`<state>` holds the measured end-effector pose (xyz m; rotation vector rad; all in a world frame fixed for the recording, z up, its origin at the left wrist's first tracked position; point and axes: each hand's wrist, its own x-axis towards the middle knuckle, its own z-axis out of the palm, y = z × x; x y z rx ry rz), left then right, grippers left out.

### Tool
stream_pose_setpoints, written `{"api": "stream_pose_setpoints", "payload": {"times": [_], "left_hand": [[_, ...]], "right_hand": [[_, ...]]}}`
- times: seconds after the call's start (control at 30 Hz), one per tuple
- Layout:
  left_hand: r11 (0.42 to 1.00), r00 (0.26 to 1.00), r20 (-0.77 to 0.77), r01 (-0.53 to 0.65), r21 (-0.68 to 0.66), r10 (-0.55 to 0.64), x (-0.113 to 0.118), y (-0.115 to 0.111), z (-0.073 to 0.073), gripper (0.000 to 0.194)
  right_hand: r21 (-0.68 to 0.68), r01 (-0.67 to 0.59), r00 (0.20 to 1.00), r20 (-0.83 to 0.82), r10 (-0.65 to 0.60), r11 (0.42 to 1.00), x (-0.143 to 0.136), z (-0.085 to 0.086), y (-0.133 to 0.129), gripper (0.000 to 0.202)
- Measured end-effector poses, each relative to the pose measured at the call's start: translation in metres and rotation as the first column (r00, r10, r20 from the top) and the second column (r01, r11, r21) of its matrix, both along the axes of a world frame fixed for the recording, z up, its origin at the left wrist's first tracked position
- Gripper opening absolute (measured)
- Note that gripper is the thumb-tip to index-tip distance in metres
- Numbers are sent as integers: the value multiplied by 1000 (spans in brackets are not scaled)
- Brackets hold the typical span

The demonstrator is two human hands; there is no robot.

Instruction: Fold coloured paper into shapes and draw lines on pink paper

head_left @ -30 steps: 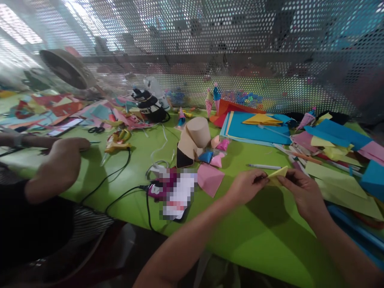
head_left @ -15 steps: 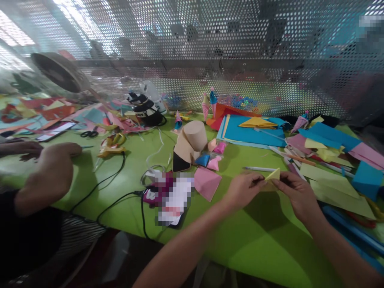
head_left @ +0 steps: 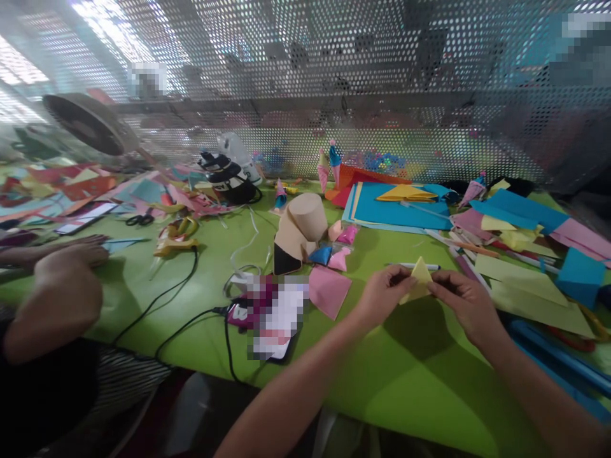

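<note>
Between my two hands, a small folded piece of yellow paper is held above the green table, its pointed corner upward. My left hand pinches its left edge between thumb and fingers. On the opposite edge, my right hand grips it the same way. Behind the paper a white pen lies on the table, partly covered by the hands. To the left rest a pink paper square and small puffy pieces, one of them blue. Pale yellow sheets lie right of my right hand.
A tan paper roll stands mid-table, with a phone and cables nearer me. A yellow glue gun lies further left, near a co-worker's arm. Blue sheets are stacked at the back, before a perforated metal screen.
The yellow paper has turned from a slanted, narrow view to an upright triangle facing me. My hands shifted slightly left. The co-worker's arm also moved, and a blue strip now shows beside their hand.
</note>
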<state>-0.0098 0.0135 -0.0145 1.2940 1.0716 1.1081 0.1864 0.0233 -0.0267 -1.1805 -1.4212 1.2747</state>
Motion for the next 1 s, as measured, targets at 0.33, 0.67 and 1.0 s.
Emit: {"api": "stream_pose_setpoints", "payload": {"times": [0.33, 0.67, 1.0], "left_hand": [[999, 995, 91, 48, -20, -46, -1, 3, -12, 22], [996, 993, 99, 67, -59, -61, 0, 4, -17, 27], [984, 966, 258, 69, -166, -24, 1, 2, -12, 41]], "right_hand": [[-17, 56, 998, -11, -56, 998, -2, 4, 1, 33], [-8, 88, 996, -22, -88, 996, 0, 2, 0, 27], [-44, 4, 998, -66, -7, 999, -6, 3, -2, 36]]}}
